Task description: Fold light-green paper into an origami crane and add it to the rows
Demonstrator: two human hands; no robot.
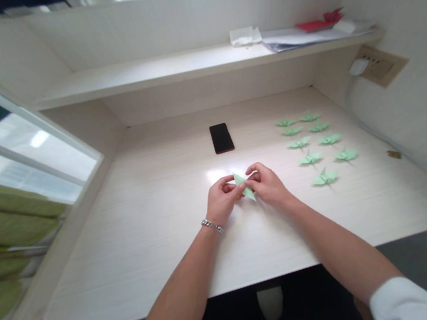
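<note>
A small folded piece of light green paper (pixel 248 192), pointed at both ends, is pinched between my two hands just over the desk. My left hand (pixel 222 196), with a silver chain bracelet (pixel 212 226) at the wrist, grips it from the left with thumb and fingers closed. From the right, my right hand (pixel 267 184) pinches the same paper near its middle. The fingers hide part of the folds. Several light green paper cranes (pixel 325 178) stand in two columns on the desk to the right of my hands.
A black phone (pixel 221 138) lies beyond my hands on the white desk (pixel 143 202). Above runs a shelf (pixel 152 72) with papers (pixel 299 38) and a red paper crane (pixel 332 16). A cable (pixel 374 133) hangs from the wall socket (pixel 382 66) at right.
</note>
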